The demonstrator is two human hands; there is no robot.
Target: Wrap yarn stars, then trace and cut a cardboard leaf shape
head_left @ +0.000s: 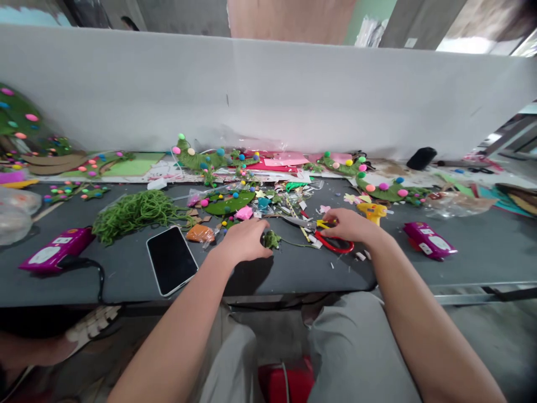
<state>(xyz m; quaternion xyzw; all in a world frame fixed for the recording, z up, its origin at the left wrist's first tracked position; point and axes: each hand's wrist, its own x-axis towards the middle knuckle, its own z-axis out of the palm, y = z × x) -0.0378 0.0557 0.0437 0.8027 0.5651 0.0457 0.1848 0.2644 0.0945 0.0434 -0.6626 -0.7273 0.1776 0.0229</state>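
My left hand (247, 240) is low over the table's front part, its fingers curled round a small green yarn piece (272, 240). A thin green strand trails from that piece to the right. My right hand (346, 224) has its fingertips on a pair of scissors (335, 244). Their red handle loop lies below the hand, a yellow part shows by the fingertips, and the blades point left. Just behind the right hand is a yellow glue gun (372, 211). A heap of green yarn (136, 214) lies to the left, near a phone (172, 260).
Paper scraps, felt flowers and pom-poms litter the middle. A green leaf shape with pom-poms (230, 202) lies there. Purple packs stand at left (59, 250) and right (428, 240). A white partition (268, 95) rises behind. Someone's foot (90, 330) shows at lower left.
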